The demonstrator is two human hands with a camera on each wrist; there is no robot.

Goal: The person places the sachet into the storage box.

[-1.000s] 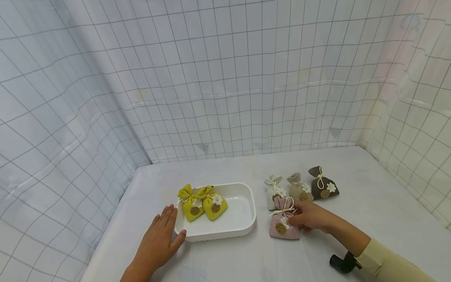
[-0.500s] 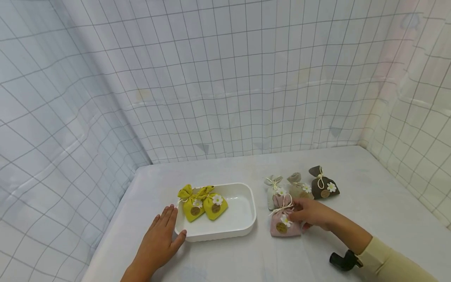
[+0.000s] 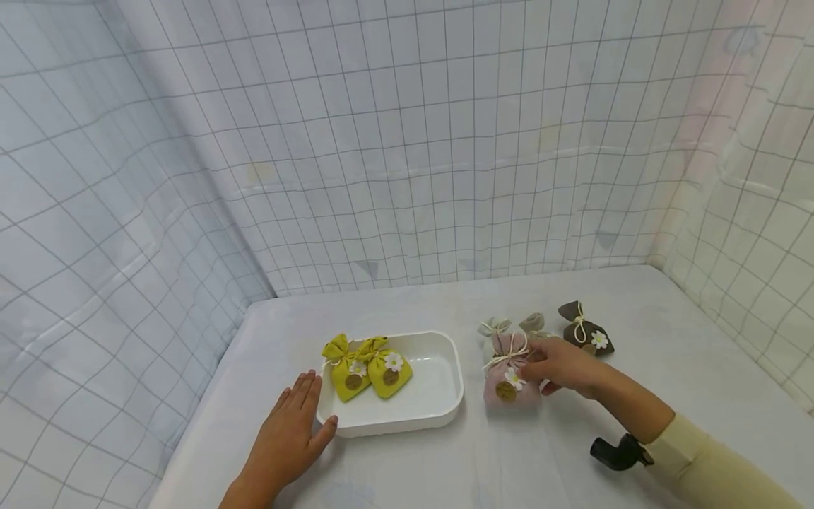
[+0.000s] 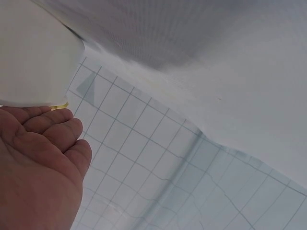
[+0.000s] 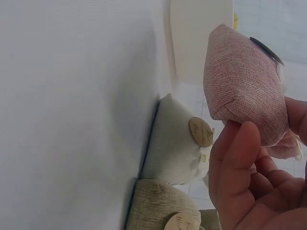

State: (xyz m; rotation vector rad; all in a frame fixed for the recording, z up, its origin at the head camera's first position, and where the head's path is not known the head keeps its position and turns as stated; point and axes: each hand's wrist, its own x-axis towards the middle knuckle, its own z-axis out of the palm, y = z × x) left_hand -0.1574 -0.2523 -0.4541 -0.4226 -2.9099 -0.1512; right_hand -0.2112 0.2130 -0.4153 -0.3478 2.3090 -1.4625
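Note:
My right hand [image 3: 562, 367] pinches a small pink drawstring pouch [image 3: 509, 389] with a white flower, a round brown tag and a cream cord. In the right wrist view the pouch [image 5: 244, 86] is off the table, between thumb and fingers. My left hand [image 3: 286, 431] lies with straight fingers against the left side of a white tray [image 3: 407, 425]; in the left wrist view the fingertips touch the tray's wall [image 4: 38, 57]. Two yellow pouches, one at the left [image 3: 350, 382] and one beside it [image 3: 389, 375], lie inside the tray.
Behind the pink pouch are a pale grey pouch [image 5: 170, 143] and a beige pouch [image 5: 158, 203], partly hidden in the head view. A dark brown pouch [image 3: 579, 332] lies to their right. A black device [image 3: 615, 452] sits at the right wrist. Grid-patterned curtains [image 3: 407, 177] surround the table.
My right hand has raised the pink pouch off the table and moved it slightly back, so it covers more of the pale grey and beige pouches. The left hand has stayed at the tray.

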